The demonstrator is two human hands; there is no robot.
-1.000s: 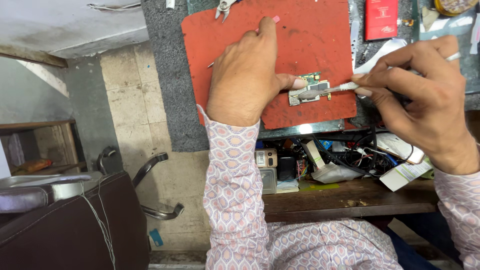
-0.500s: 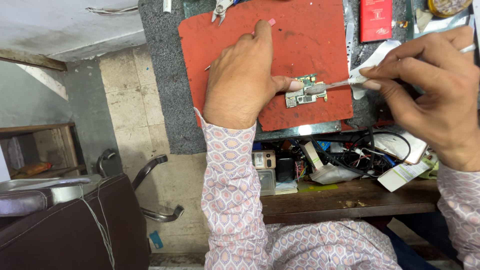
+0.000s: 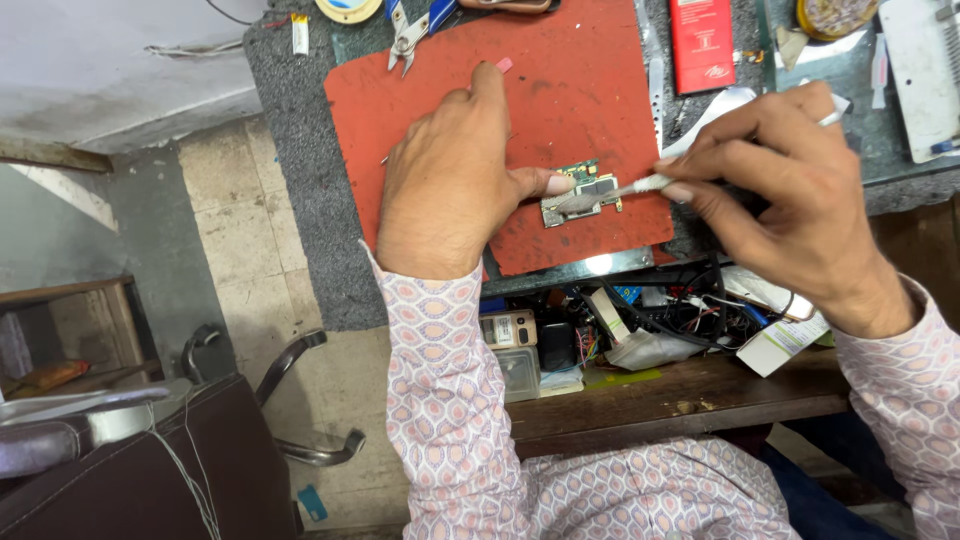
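Note:
A small green circuit board [image 3: 583, 192] with metal shields lies near the front edge of a red work mat [image 3: 560, 80]. My left hand [image 3: 450, 185] rests flat on the mat, its thumb pressing the board's left end. My right hand [image 3: 790, 190] pinches a thin white-handled metal tool [image 3: 625, 190], whose tip touches the board's top.
Pliers [image 3: 410, 35], a red box [image 3: 702, 42], a tape roll [image 3: 830, 15] and a white device [image 3: 920, 70] lie along the bench's far side. A shelf below the bench holds cables and small boxes [image 3: 620, 330]. A chair [image 3: 150, 440] stands at lower left.
The view has shifted slightly. My right hand and the tool stay on the board, with the tip moved a little along it. My left hand keeps holding the board.

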